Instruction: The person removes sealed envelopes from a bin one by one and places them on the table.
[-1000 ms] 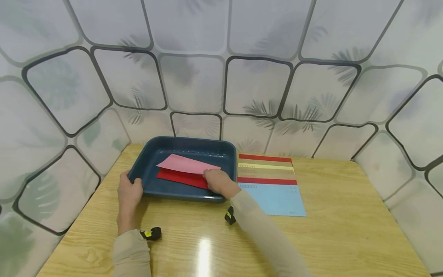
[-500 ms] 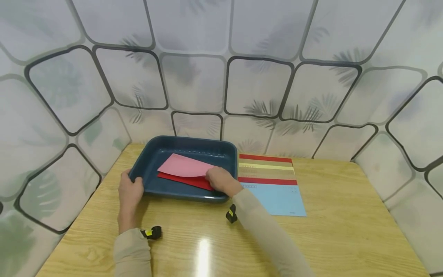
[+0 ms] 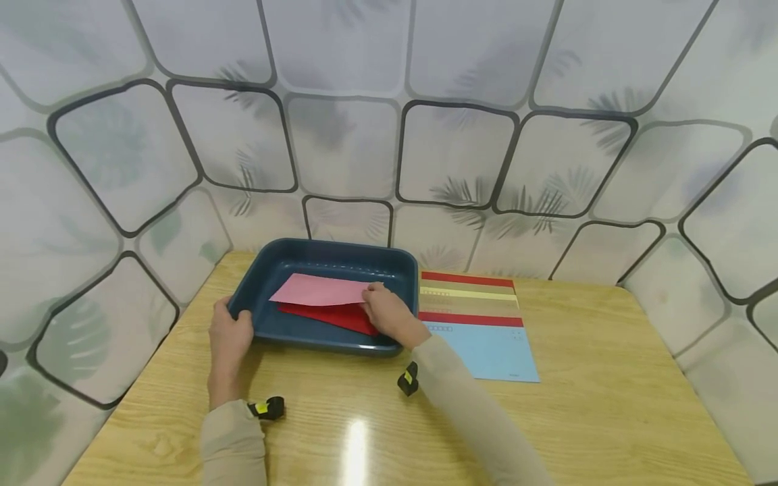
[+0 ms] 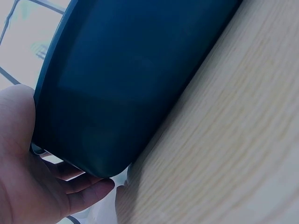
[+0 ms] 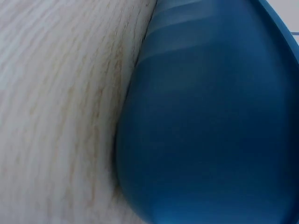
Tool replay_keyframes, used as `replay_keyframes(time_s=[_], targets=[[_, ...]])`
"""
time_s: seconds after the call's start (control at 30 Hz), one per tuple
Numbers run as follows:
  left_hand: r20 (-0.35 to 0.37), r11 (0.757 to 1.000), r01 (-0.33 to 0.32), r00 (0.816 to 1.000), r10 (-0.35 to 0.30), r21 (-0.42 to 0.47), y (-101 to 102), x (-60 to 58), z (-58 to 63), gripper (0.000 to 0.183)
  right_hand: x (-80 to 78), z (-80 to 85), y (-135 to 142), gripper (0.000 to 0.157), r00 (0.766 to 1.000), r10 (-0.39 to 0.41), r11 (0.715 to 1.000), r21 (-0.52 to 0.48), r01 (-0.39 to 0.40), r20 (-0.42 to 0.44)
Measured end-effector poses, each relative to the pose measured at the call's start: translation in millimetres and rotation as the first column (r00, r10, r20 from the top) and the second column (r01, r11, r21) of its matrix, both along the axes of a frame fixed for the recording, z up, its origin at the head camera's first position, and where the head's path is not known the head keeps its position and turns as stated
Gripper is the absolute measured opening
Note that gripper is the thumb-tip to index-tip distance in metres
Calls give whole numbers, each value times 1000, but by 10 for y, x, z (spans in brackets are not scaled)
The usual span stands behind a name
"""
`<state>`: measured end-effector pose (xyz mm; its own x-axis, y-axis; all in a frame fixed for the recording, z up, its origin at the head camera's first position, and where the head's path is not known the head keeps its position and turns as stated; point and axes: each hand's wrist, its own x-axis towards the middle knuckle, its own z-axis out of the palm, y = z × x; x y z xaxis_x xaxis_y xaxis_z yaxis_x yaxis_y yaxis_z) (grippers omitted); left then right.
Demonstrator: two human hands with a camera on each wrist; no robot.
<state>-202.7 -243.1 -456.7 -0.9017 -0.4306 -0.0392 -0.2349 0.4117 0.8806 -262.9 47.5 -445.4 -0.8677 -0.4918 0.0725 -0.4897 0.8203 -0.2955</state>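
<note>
A dark blue tray (image 3: 322,341) stands on the wooden table at centre left in the head view. My left hand (image 3: 231,337) grips its left front corner, thumb over the rim and fingers along the outer wall, as the left wrist view also shows. Inside the tray, my right hand (image 3: 392,314) pinches the right end of a pink envelope (image 3: 319,290), which is raised over a red envelope (image 3: 340,317) on the tray floor. In the right wrist view the tray's outer wall (image 5: 201,121) hides the right hand.
Right of the tray lies an overlapping row of envelopes, with a light blue envelope (image 3: 492,351) in front and red, brown and yellow strips behind. A patterned cloth wall (image 3: 340,142) rises behind the table (image 3: 608,378).
The pink envelope has shifted slightly and turned nearer to level in the head view, its right end rising with my right hand. My left hand stays on the tray corner.
</note>
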Motion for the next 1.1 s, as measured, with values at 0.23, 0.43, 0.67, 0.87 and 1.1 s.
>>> replay_keyframes(time_s=[0.23,0.43,0.67,0.87,1.1], targets=[[3,1000,7,1000,-7,0,-12,3,-11,57,33,7,-7,32,994,-46,984,-169,62,98],[-4,1000,8,1000,-8,-10,-20,-6,-14,57,28,-1,3,28,992,-78,939,-328,105,96],[10,1000,12,1000,-12,-9,-28,-4,-32,58,17,24,26,36,972,-196,819,-524,235,130],[6,1000,14,1000,-14,-3,-25,-5,-27,58,27,90,20,42,923,-238,681,-625,380,302],[7,1000,15,1000,-15,-3,-17,11,-14,58,53,130,30,42,889,-229,615,-649,448,397]])
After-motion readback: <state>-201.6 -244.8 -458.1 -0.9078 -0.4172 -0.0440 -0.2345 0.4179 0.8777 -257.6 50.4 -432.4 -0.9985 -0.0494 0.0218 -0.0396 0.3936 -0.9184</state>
